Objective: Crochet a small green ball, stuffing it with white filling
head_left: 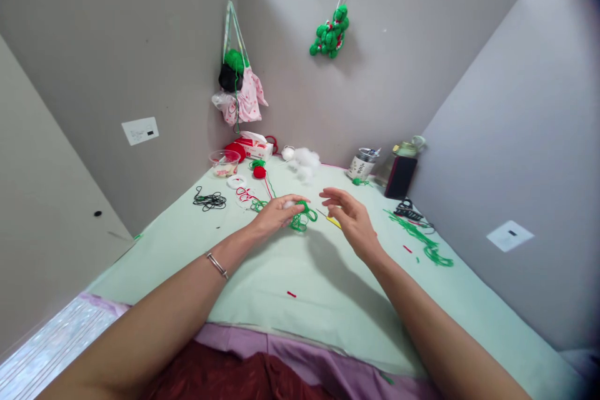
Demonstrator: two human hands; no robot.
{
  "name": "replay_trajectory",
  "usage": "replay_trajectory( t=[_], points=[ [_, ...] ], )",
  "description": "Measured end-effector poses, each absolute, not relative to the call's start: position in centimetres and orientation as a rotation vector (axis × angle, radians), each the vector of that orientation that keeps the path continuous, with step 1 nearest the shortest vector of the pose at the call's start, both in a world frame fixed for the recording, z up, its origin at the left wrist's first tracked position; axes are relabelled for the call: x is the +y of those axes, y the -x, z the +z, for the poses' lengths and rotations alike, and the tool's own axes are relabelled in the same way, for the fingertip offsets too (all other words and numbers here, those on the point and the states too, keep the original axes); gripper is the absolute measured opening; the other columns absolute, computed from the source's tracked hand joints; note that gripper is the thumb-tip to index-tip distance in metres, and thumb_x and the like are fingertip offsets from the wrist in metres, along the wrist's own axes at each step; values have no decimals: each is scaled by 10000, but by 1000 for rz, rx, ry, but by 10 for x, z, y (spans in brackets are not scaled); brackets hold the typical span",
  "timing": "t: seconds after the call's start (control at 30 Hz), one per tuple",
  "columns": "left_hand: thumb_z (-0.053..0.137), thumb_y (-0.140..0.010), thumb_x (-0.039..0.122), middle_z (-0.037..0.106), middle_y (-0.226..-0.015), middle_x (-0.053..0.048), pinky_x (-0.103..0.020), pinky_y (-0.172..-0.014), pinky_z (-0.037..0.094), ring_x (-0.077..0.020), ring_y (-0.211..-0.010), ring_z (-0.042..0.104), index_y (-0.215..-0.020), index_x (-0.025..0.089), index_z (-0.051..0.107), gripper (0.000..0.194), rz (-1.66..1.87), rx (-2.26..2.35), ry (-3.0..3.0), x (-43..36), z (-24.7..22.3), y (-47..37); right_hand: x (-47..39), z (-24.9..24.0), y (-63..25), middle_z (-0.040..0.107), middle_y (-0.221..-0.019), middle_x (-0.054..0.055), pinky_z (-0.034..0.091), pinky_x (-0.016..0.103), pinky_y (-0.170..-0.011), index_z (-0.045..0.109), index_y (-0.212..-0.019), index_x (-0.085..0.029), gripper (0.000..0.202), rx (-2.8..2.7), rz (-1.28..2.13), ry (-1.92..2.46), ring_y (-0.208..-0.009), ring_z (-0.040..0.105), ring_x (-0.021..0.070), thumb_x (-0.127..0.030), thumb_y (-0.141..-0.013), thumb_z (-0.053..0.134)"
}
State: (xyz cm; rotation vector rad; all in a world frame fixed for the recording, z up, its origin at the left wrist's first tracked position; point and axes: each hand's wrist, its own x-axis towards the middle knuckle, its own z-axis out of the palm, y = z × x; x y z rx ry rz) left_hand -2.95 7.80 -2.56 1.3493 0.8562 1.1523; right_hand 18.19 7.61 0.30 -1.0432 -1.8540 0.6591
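My left hand [277, 212] pinches a small green crochet piece [302, 206], with loops of green yarn [304, 220] hanging below it. A bit of white stuffing shows at my left fingertips. My right hand [349, 215] is held up to the right, apart from the piece, its fingers stretched and slightly curved with nothing visible in them. Beside and partly behind that hand is a crochet hook [334, 221] with a yellow handle and thin metal tip, which looks to be lying on the table.
Behind my hands are white stuffing [307, 161], a tissue box [255, 147], a red yarn ball [259, 172] and a clear tub [225, 164]. Black cord [209, 200] lies left. Rightward are a tin [362, 165], a phone [400, 177], a black clip [407, 210] and green strands [422, 237].
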Motion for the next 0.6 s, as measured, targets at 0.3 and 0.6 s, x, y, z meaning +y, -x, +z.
replay_trajectory(
  t=[0.3, 0.6],
  points=[
    [813, -775, 472, 502, -618, 76, -230, -522, 333, -91, -517, 433, -1029, 189, 643, 417, 1230, 864, -1308, 81, -32, 28, 76, 0, -181, 635, -626, 11, 348, 290, -550, 756, -725, -175, 251, -1866, 926, 1112, -551, 450, 129, -397, -841, 735],
    [811, -759, 390, 594, -701, 48, -246, -588, 415, -108, -585, 512, -1036, 194, 665, 370, 1121, 803, -1381, 73, -30, 19, 69, 7, -174, 740, -963, 59, 390, 284, -530, 603, -825, -223, 359, -1582, 1157, 953, -582, 564, 126, -570, -839, 691]
  ],
)
